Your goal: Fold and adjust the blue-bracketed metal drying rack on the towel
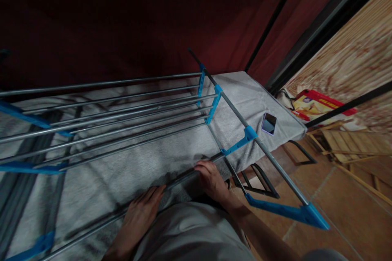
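A drying rack (92,122) of grey metal tubes and blue plastic joints stretches across a bed-like surface in front of me. Along its near side runs a metal tube (180,178), with both my hands on it. My left hand (143,204) is laid over the tube, its fingers bent across the top and their tips partly hidden. Farther right, my right hand (211,177) curls round the same tube near its blue end joint (237,145). A long side tube (234,108) slants down to a blue foot piece (288,212) at the right.
A grey blanket (122,183) covers the surface, and a phone (268,123) lies on it at the right. Beyond stand a red and yellow package (321,106) and a wooden slatted piece (355,142) on the tiled floor (330,195). A dark red curtain (122,20) hangs behind.
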Motion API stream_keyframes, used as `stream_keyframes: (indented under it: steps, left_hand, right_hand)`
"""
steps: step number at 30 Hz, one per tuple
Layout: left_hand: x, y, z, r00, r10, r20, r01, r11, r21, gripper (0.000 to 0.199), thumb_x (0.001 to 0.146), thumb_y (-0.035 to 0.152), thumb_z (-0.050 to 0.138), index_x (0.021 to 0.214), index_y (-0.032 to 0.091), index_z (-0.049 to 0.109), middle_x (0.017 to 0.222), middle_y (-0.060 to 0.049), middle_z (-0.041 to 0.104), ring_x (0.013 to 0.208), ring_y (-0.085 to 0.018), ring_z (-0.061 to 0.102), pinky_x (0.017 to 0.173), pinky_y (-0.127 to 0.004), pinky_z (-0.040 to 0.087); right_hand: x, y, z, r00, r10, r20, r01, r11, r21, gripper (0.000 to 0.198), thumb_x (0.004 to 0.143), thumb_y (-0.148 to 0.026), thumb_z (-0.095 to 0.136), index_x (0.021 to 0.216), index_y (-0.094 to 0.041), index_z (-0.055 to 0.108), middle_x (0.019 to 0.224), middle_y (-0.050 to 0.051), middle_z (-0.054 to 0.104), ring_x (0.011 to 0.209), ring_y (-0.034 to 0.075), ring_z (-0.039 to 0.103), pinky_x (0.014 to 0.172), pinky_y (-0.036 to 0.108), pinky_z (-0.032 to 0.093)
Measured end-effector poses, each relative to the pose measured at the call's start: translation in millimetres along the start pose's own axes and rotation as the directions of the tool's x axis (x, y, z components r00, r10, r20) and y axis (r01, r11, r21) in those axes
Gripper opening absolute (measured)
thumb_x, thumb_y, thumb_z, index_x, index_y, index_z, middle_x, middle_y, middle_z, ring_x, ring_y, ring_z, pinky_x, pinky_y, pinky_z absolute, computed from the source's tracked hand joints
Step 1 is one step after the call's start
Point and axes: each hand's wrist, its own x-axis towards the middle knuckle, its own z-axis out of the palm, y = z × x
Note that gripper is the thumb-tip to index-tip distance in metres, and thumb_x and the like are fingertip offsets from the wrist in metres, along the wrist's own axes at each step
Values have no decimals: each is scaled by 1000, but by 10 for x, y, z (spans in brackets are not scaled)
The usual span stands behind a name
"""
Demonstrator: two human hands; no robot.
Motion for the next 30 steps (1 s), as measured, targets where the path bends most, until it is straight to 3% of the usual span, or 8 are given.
stream_keyframes:
  steps: [3, 5, 7, 8, 12, 22, 26, 30]
  left_hand:
    - [10, 20, -40, 1000, -1, -5, 1, 1000, 22, 45, 105, 23, 35, 133, 22, 70, 124, -10, 76, 105, -22, 75, 94, -36, 59]
    - [13, 34, -76, 1000, 2, -6, -2, 999, 38, 45, 105, 23, 36, 134, 23, 70, 123, -10, 76, 106, -22, 75, 94, -36, 58]
    - [17, 44, -114, 1000, 12, -8, -12, 999, 49, 44, 105, 23, 36, 134, 23, 70, 123, -9, 77, 107, -23, 75, 96, -37, 58]
    - [19, 46, -130, 1000, 17, -11, -17, 998, 54, 44, 105, 22, 36, 133, 23, 70, 123, -9, 77, 107, -23, 75, 96, -37, 58]
    - [30, 38, -156, 999, 32, -34, -30, 998, 63, 45, 104, 23, 36, 133, 23, 70, 120, -9, 77, 103, -24, 76, 92, -38, 59]
    - [25, -66, -99, 1000, 11, -23, -11, 1000, 14, 47, 103, 23, 33, 131, 21, 71, 125, -11, 77, 108, -24, 76, 95, -39, 60]
    - [13, -118, -67, 999, 12, -37, -12, 1000, -7, 48, 104, 24, 32, 133, 22, 70, 124, -11, 77, 105, -24, 76, 95, -38, 61]
    - [13, -138, -36, 999, 8, -39, -8, 1000, -11, 48, 103, 22, 35, 134, 23, 71, 125, -10, 76, 107, -24, 76, 95, -39, 61]
  right_hand:
    - [-201, 134, -78, 945, 230, -232, -230, 973, 27, 26, 96, -12, 45, 118, -23, 56, 114, 10, 63, 110, 23, 60, 96, 41, 53]
    - [-281, 308, -143, 824, 412, -389, -425, 904, 58, 18, 97, -18, 46, 113, -22, 53, 105, 8, 59, 99, 22, 59, 87, 38, 53]
    - [-294, 516, -204, 714, 505, -485, -550, 833, 57, 18, 95, -23, 49, 112, -21, 52, 101, 7, 57, 94, 23, 58, 83, 38, 52]
    - [-278, 615, -228, 707, 514, -486, -575, 818, 30, 19, 93, -24, 49, 111, -21, 53, 100, 7, 57, 93, 23, 57, 84, 38, 51]
    - [-158, 861, -271, 799, 503, -330, -559, 823, -98, 20, 88, -26, 49, 105, -20, 59, 95, 7, 59, 89, 23, 56, 83, 37, 51]
    - [-135, 837, -249, 721, 633, -282, -687, 707, -168, 13, 93, -21, 50, 95, -19, 62, 90, 5, 61, 73, 16, 56, 67, 27, 43]
    - [-133, 822, -188, 726, 622, -293, -680, 712, -175, 13, 94, -22, 49, 96, -19, 62, 87, 4, 60, 69, 16, 54, 64, 28, 42]
    - [-102, 806, -101, 752, 528, -394, -621, 768, -157, 16, 96, -26, 47, 99, -21, 61, 87, 4, 59, 73, 19, 55, 66, 30, 46]
